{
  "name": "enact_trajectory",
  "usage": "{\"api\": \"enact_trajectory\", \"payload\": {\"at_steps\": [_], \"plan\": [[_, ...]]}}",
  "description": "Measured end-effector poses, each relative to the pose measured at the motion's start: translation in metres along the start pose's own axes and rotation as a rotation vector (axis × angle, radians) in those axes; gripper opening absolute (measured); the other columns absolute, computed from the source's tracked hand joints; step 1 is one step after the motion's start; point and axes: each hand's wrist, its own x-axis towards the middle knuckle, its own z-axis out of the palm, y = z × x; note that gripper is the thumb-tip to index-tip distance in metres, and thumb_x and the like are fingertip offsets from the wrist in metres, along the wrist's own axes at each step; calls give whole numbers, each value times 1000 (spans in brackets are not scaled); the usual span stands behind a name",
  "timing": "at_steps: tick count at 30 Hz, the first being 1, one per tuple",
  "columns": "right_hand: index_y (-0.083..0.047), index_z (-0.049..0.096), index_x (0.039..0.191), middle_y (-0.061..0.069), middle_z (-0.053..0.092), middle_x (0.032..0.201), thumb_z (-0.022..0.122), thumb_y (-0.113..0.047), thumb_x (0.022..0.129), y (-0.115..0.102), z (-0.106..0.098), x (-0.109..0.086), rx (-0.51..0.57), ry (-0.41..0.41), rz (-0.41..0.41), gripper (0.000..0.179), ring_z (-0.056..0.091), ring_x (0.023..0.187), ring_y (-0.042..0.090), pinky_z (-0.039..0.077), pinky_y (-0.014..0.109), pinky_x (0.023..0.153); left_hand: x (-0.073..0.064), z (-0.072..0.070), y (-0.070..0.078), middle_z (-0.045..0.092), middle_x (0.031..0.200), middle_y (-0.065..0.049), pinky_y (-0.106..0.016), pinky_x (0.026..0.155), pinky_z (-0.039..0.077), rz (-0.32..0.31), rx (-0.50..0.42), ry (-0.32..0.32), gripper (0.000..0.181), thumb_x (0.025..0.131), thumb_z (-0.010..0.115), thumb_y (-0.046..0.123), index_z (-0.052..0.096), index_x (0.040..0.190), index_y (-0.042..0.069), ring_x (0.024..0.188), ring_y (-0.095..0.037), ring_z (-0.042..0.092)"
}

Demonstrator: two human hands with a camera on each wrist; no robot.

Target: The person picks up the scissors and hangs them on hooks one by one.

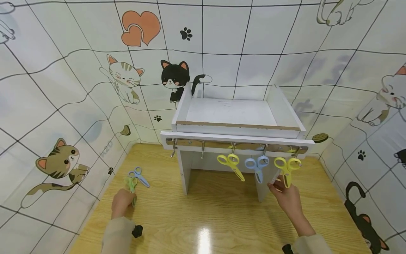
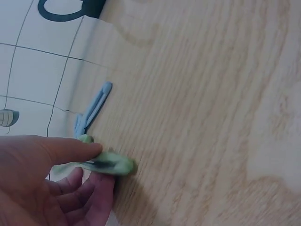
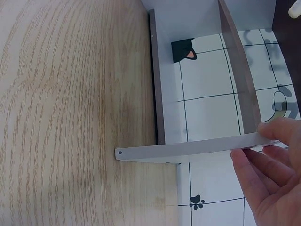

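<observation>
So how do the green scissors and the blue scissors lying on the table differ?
The left hand holds the green scissors; the blue scissors lie on the table, out of its grip. The hand partly covers the green scissors, while the blue scissors show whole in the head view. Both have paired finger loops.

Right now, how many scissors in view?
5. Hanging on hooks: left yellow pair, middle blue pair, right yellow pair. On the table: another blue pair. In the left hand: green pair. Others could be hidden.
</observation>
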Motion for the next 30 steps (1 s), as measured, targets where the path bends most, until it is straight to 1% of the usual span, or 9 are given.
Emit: {"api": "enact_trajectory", "payload": {"at_steps": [4, 7, 9, 11, 16, 20, 24, 27, 30], "plan": [[2, 62, 123, 26, 72, 111, 69, -8, 93, -1, 0, 0, -27, -4, -1, 32, 75, 96, 21, 60, 18, 75, 0, 0, -4, 53, 63, -6, -26, 52, 44, 40, -154, 0, 27, 91, 64, 16, 55, 71, -1, 54, -10, 47], [2, 61, 123, 26, 72, 112, 69, -8, 93, -2, 1, 1, -30, -10, -6, 33, 74, 98, 30, 62, 24, 75, -4, -1, -2, 63, 94, -23, -26, 60, 56, 15, -313, -28, 36, 96, 61, 16, 57, 111, -17, 63, -7, 55], [1, 61, 124, 25, 72, 111, 69, -8, 93, -2, 1, 1, -28, -11, -8, 33, 75, 97, 26, 62, 24, 76, -8, -3, 3, 62, 107, -23, -24, 65, 59, -3, -421, -65, 50, 99, 60, 18, 46, 133, -15, 70, -5, 58], [2, 61, 123, 26, 72, 110, 69, -7, 93, -2, 1, 1, -19, -9, -11, 33, 75, 96, 25, 62, 24, 75, -13, -5, 10, 64, 106, -12, -21, 68, 58, -3, -530, -105, 57, 100, 59, 22, 39, 141, -12, 74, -1, 60], [2, 61, 124, 27, 72, 111, 69, -7, 93, -2, 0, 1, -34, -3, -8, 33, 73, 98, 37, 62, 25, 74, -31, -19, 37, 63, 93, 18, -14, 71, 56, 104, -800, -193, 43, 102, 58, 23, 41, 135, 1, 81, 5, 63], [2, 61, 124, 26, 72, 111, 69, -8, 93, -1, 1, 0, -42, -3, 5, 34, 73, 98, 35, 61, 20, 74, -48, -30, 61, 68, 91, 19, -15, 68, 56, 290, -997, -235, 12, 103, 54, 15, 51, 114, 17, 81, 2, 66], [2, 62, 122, 26, 73, 108, 70, -7, 92, 0, 1, 0, -20, 1, 9, 32, 74, 95, 17, 54, 9, 73, -66, -40, 86, 71, 92, 11, -18, 67, 58, 512, -1180, -285, 20, 103, 47, 1, 55, 106, 19, 81, -3, 69], [2, 64, 120, 26, 73, 106, 71, -7, 91, 1, 1, -1, -21, 8, 6, 31, 72, 93, 7, 50, 4, 71, -81, -46, 106, 70, 94, 8, -19, 69, 59, 621, -1216, -291, 24, 102, 46, -5, 54, 106, 17, 84, -6, 71], [2, 64, 120, 26, 73, 106, 71, -7, 91, 1, 1, -1, -27, 11, 2, 31, 73, 93, 12, 51, 5, 71, -98, -50, 125, 68, 95, 8, -20, 70, 59, 684, -1175, -259, 26, 100, 48, -7, 54, 107, 17, 86, -6, 70]]}}
